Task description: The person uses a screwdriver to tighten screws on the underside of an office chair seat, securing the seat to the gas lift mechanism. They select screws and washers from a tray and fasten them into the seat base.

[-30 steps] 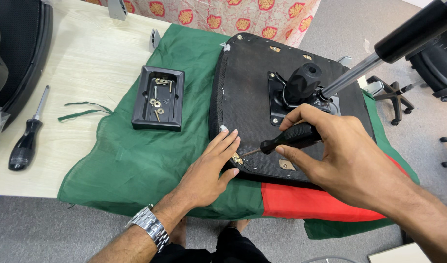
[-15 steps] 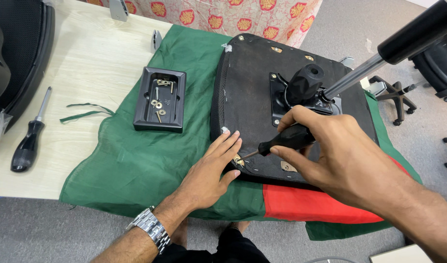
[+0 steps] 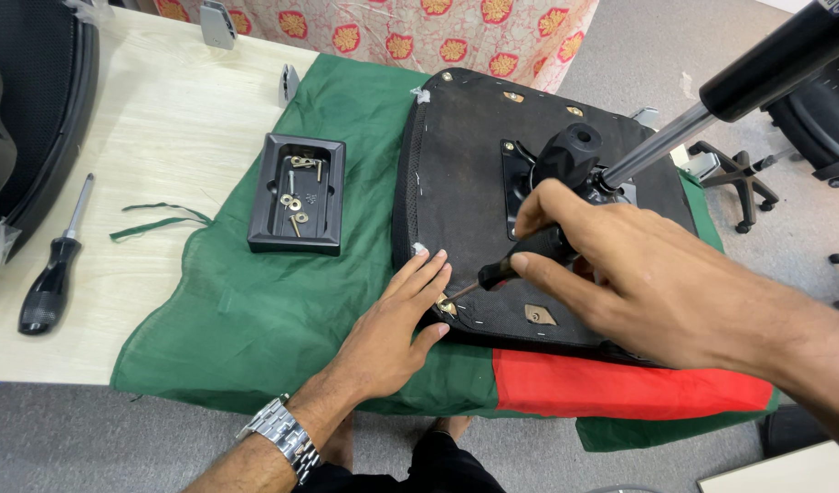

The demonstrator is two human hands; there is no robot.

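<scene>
An upturned black chair seat (image 3: 474,173) lies on a green cloth (image 3: 255,310) over a pale wooden table. My right hand (image 3: 638,274) grips a black-handled screwdriver (image 3: 520,260), its tip set on a small brass fitting (image 3: 447,306) at the seat's near left corner. My left hand (image 3: 392,333) lies flat on the cloth, fingertips pressed against that corner beside the fitting. A silver watch (image 3: 278,434) is on the left wrist. From the seat's black centre hub (image 3: 570,155) a gas-lift cylinder (image 3: 757,73) slants up to the right.
A black plastic tray (image 3: 264,219) holding several screws and washers sits on the cloth left of the seat. A second black-handled screwdriver (image 3: 54,274) lies on the bare table (image 3: 163,119) at left. A black mesh chair back (image 3: 26,110) is far left, a chair base (image 3: 739,173) on the floor right.
The hands and the screwdriver stay at the seat's near corner. My right hand has shifted slightly on the handle; the view has drifted a little.
</scene>
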